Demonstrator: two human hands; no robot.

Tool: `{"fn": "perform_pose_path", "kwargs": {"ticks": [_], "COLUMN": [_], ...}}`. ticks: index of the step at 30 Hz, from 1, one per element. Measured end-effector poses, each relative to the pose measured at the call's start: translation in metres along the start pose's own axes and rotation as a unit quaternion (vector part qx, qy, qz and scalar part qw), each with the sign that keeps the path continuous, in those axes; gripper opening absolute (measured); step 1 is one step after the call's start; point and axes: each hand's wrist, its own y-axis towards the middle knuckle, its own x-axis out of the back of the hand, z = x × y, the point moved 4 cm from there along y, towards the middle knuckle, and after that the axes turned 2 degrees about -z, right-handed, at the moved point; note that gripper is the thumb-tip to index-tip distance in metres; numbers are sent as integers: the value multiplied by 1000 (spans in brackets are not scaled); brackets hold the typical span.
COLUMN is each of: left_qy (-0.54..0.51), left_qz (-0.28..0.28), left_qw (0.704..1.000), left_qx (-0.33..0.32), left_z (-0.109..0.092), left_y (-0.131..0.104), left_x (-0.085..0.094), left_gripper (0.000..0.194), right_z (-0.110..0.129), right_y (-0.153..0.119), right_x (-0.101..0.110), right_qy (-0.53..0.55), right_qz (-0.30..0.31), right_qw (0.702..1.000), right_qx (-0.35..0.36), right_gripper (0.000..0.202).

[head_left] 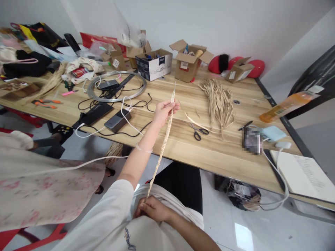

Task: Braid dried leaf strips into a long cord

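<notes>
Nearest you, in front of your shirt (119, 209), your right hand (152, 208) is closed, thumb on top, around the lower end of a narrow pale braid (163, 146). The braid slants up and away from you, nearly straight, crossing above the near edge of a wood-grain table (180, 153). Your left hand (166, 108), at the end of your outstretched arm, pinches the braid near its upper end between thumb and fingers; a thin tip pokes out beyond them. Your left forearm wears a pale band (143, 149).

To your left is a person in a floral dress (52, 188), partly in view. To your right, an open notebook (306, 174) lies at the table's near corner.

On the table, just right of the braid, lie black-handled scissors (196, 129), with a loose dry strip (202, 125) beside them. Farther right are a pen (245, 126), a pale blue block (274, 133) and a tilted bottle of orange liquid (288, 105). Left of your arm sits a dark grey block (117, 121) with cables.

Beyond the scissors spreads a bundle of dry leaves (220, 101). Across to the left is a coil of silvery wire (91, 96). Along the wall (235, 28) stand a white and dark box (159, 68), an open cardboard box (184, 71) and, at right, red rounded items (258, 70).
</notes>
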Motion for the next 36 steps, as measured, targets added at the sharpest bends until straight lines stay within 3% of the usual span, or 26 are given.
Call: {"fn": "perform_pose_path", "kwargs": {"ticks": [8,11,15,17,23,31,36], "left_qy": [15,7,93,123,58,70,34], "left_qz": [-22,-48,-66,-69,-63,-52,-24], "left_qw": [1000,998,987,983,990,989,980], "left_qx": [-11,28,110,120,112,119,192], "left_z": [8,17,37,45,55,55,61], "left_y": [-7,-13,-34,-45,-61,-69,-86], "left_x": [3,11,27,34,38,34,40], "left_gripper": [11,10,16,17,18,18,29], "right_z": [-5,-5,-13,-16,-19,-23,-14], "right_y": [0,1,2,2,0,-1,-1], "right_x": [-3,-3,0,0,-1,-3,2], "right_qy": [3,40,115,130,126,129,147], "right_qz": [0,-8,-44,-50,-77,-67,-55], "right_qw": [1000,999,992,989,988,988,988], "right_qx": [1,-3,-33,-39,-41,-44,-15], "right_gripper": [67,63,58,57,56,55,51]}}
